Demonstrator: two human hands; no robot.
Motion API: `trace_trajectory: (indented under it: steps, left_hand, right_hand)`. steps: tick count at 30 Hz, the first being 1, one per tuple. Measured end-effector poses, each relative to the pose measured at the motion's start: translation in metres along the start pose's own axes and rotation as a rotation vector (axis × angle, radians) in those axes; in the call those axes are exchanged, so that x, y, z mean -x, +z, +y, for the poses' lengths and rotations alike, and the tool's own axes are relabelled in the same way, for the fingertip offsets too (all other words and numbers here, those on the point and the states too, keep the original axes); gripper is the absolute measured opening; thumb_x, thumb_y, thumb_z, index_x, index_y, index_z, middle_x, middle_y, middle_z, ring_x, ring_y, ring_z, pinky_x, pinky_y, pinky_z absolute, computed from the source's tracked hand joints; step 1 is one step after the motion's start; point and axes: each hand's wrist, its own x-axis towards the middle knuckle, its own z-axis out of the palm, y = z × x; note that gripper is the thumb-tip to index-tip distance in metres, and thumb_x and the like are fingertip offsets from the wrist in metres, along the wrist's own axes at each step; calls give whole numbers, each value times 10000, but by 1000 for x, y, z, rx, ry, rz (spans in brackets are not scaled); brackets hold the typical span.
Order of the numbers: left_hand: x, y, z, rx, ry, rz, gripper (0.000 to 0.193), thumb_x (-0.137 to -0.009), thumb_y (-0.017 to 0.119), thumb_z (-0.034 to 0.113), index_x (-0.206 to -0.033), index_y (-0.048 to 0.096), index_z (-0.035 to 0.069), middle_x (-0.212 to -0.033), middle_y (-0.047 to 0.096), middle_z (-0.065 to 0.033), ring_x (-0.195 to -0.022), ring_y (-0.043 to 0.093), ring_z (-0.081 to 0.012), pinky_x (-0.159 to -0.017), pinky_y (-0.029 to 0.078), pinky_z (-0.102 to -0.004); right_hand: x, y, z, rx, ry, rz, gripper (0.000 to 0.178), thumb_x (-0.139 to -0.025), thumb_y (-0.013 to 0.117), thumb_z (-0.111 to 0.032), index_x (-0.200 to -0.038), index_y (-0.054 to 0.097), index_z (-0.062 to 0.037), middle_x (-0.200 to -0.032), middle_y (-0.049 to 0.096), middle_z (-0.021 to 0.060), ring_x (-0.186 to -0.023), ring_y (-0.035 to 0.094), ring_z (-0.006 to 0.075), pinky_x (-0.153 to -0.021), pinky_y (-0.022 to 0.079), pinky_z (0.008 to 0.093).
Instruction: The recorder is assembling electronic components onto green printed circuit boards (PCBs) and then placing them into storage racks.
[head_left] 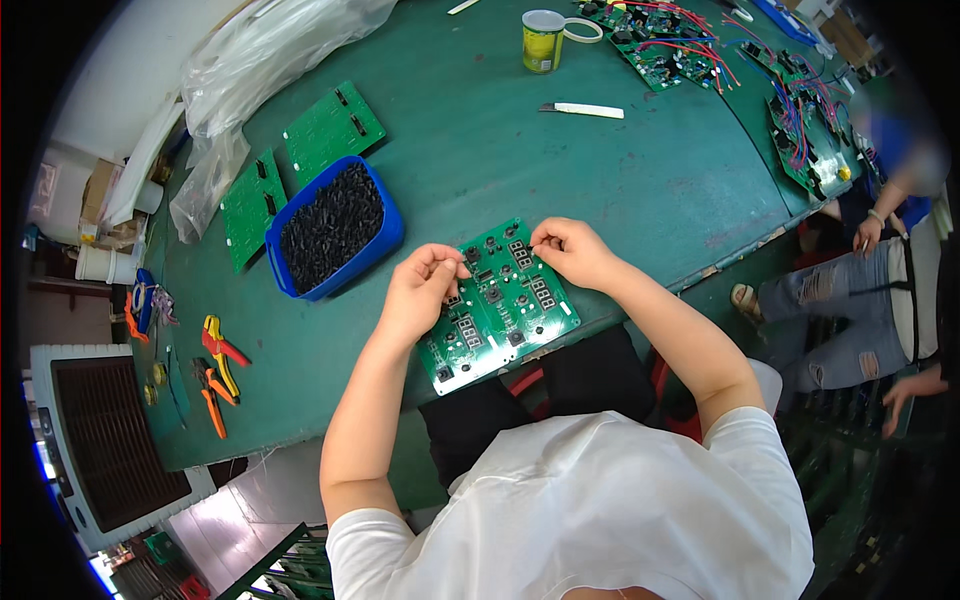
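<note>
A green circuit board (pixel 497 352) with several digit displays, black buttons and small parts lies at the table's near edge in front of me. Over its left edge is my left hand (pixel 424 285), thumb and fingertips pinched together close to the board. On the far right side of the same board, my right hand (pixel 577 254) also pinches with thumb and forefinger, beside a digit display (pixel 519 254). Whatever sits between the fingertips of either hand is too small to name. A blue tub (pixel 334 228) full of small black parts (pixel 333 222) stands left of the board.
Two more green boards (pixel 318 135) (pixel 240 222) lie beyond the tub, near clear plastic sheeting (pixel 235 85). Pliers (pixel 222 352) and cutters (pixel 212 395) lie left. A knife (pixel 588 110), a yellow can (pixel 543 45) and wired boards (pixel 655 60) are farther off. Another person (pixel 850 300) is at right.
</note>
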Motion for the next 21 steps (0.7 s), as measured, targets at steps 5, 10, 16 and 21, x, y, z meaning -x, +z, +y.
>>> trace_trajectory:
  steps: [5,10,16,21]
  left_hand:
    - [0,9,-12,-213,222,17,113,-882,579,70,-952,648,15,-786,596,14,-672,501,-57,-618,414,-201]
    - [5,16,0,-208,101,0,102,-877,591,68,-930,643,-2,-758,573,31,-680,481,-37,-603,400,-198]
    - [3,16,-2,-215,33,9,107,-867,602,68,-930,647,-6,-790,599,10,-711,504,-40,-633,429,-204]
    - [3,21,-5,-203,64,10,95,-859,590,42,-916,641,-13,-807,603,-6,-725,520,-57,-648,439,-212]
  right_hand:
    - [1,4,-5,-11,-103,30,71,-800,612,-94,-855,606,-48,-825,573,76,-695,586,192,-624,468,315]
    - [4,2,-7,154,-158,53,64,-793,615,-85,-854,615,-68,-812,562,68,-701,593,210,-624,473,328]
    - [4,-1,-3,243,-274,70,51,-804,605,-81,-849,605,-57,-815,568,73,-660,585,218,-590,468,327]
    - [2,1,-4,305,-316,89,35,-797,601,-90,-819,593,-63,-816,569,72,-660,591,239,-567,462,344]
